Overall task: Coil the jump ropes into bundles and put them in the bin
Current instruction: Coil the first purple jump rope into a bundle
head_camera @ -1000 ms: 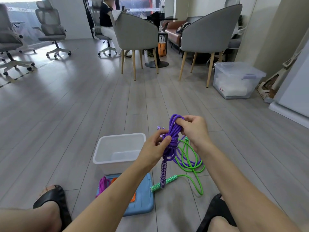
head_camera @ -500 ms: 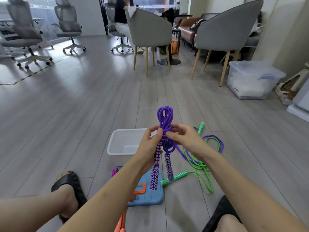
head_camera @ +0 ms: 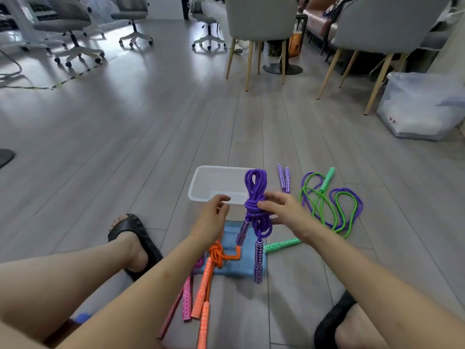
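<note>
A coiled purple jump rope bundle (head_camera: 255,197) hangs in the air, its two patterned handles dangling below. My right hand (head_camera: 281,207) pinches the bundle at its wrapped middle. My left hand (head_camera: 212,217) is just left of it, fingers relaxed and off the rope. Behind the bundle sits the white bin (head_camera: 214,185) on the floor; it looks empty. A loose green rope (head_camera: 319,205) and a second purple rope (head_camera: 347,205) lie tangled to the right. Bundled orange (head_camera: 205,285) and pink (head_camera: 186,301) ropes lie near my left forearm.
A blue lid (head_camera: 239,263) lies flat in front of the bin. My feet in black sandals (head_camera: 133,238) flank the work area. A clear storage box (head_camera: 422,104) stands at the right. Chairs (head_camera: 261,26) stand further back.
My left hand let go of the purple bundle and drew slightly left. The right hand alone now holds it. The view tilted down, showing the orange and pink ropes.
</note>
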Demonstrator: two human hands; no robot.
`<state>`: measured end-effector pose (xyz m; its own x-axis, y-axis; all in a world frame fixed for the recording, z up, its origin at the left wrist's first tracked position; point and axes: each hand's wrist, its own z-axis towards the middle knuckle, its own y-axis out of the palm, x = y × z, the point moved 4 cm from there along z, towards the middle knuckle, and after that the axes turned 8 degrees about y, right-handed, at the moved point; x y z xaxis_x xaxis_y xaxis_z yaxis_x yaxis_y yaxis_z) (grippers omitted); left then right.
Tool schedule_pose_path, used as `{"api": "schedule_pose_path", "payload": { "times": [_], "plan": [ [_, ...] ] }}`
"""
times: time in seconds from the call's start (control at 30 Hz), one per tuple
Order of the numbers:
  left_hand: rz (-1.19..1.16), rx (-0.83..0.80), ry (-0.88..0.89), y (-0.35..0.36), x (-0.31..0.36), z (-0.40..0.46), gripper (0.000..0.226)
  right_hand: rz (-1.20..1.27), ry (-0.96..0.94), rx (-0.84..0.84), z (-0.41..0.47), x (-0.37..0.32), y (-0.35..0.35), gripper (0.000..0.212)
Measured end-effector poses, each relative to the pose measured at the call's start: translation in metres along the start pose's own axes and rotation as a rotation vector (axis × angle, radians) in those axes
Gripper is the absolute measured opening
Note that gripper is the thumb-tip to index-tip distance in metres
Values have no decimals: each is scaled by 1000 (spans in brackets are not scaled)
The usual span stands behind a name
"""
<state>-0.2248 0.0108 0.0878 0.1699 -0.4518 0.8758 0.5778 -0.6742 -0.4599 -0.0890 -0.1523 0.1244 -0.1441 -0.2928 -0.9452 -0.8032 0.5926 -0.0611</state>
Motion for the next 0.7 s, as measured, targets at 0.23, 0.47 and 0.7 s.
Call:
{"api": "schedule_pose_path", "payload": {
  "times": [0.23,0.47,0.7],
  "plan": [
    [496,-142,34,-3,-95,-23,29,-103,257,-44,25,64,35,16],
    [630,-264,-63,12,-159,-40,36,-135,442,47,63,141,62,24],
    [760,-296,-27,22,-178,-35,38,-482,379,180,109,176,66,31]
  ]
}}
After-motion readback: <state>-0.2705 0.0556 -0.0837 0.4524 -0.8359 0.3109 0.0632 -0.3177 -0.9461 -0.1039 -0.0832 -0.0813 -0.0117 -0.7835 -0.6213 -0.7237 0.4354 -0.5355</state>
